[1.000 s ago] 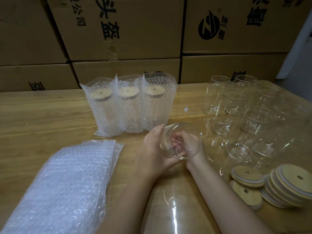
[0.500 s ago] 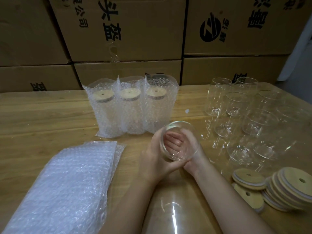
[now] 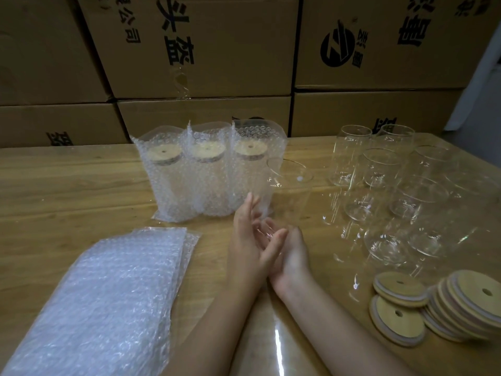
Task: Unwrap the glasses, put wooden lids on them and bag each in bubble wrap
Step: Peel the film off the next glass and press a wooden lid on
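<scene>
A clear glass stands upright at the table's centre, just right of three bubble-wrapped, lidded glasses. My left hand holds its lower part, fingers up along the left side and thumb across the front. My right hand cups the base from the near side, its fingers partly hidden behind my left thumb. Several bare glasses stand at the right. Wooden lids with centre holes lie in stacks at the lower right. A pile of bubble-wrap bags lies at the lower left.
Stacked cardboard boxes form a wall behind the wooden table. A clear plastic sheet lies on the table between my forearms, near the front edge.
The glass was tilted with its mouth toward me and both hands around it. It has been turned upright and moved slightly away, and my hands have slid down to its base.
</scene>
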Tool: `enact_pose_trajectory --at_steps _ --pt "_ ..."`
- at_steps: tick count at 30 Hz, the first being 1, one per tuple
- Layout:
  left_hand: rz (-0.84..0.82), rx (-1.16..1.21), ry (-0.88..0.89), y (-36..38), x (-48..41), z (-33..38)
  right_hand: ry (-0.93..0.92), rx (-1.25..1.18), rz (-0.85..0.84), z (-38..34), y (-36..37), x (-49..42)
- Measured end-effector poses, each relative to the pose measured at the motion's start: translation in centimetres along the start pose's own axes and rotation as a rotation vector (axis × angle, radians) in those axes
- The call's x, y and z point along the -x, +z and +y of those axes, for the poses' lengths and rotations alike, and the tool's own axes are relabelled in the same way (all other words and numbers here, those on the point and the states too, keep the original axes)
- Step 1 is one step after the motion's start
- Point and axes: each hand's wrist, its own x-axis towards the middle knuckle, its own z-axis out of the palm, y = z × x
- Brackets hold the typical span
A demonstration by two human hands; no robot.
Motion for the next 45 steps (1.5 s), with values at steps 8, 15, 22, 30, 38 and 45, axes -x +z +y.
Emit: enact_pose_trajectory --at_steps 8,15,22,30,38,45 --pt "-0.023 -0.004 -0.186 0.6 0.0 0.1 -0.373 0.387 0.109 0.9 -0.5 0.5" --pt "-0.205 0.14 -0.343 -0.3 -1.1 -0.4 -0.685 0.612 0.0 -0.2 -0.6 0.4" --pt "-0.568 0.435 -0.558 -2.7 -2.1 0.0 -0.585 0.342 -0.006 -3.1 -0.8 -0.4" --pt "-0.499 0.559 -0.855 -5.2 -3.8 -0.9 -0.618 0.399 -0.005 -3.9 -1.0 -0.7" --pt "0.0 0.621 -0.761 -3.3 -2.9 -2.2 -0.506 0.56 0.079 -2.8 -0.8 -0.7" --pt "0.056 0.513 -0.503 -4.4 -2.3 -2.4 -0.283 0.518 -0.021 -3.0 -1.2 -1.1"
